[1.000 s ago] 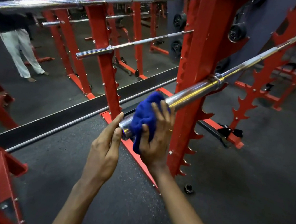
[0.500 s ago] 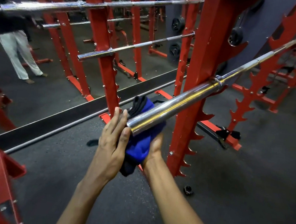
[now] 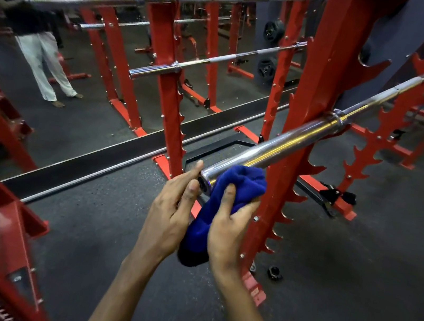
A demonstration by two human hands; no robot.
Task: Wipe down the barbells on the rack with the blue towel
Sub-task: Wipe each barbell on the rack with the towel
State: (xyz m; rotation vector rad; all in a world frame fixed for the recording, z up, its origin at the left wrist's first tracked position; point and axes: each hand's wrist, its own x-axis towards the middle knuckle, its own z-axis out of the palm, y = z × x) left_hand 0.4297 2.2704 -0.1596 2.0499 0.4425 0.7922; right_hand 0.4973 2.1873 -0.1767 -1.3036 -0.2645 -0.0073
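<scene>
Our right hand (image 3: 229, 235) clamps the blue towel (image 3: 231, 188) under the barbell (image 3: 276, 148); left hand (image 3: 169, 209), fingers straight, touches its end. Red rack post (image 3: 324, 94) crowds centre-right; mirror (image 3: 87, 118), probably, upper left.

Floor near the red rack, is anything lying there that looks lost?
Yes. A small black round part lies loose on the floor beside the foot of the red rack. I cannot tell what it came off.

1 head view (close), forward-down
</scene>
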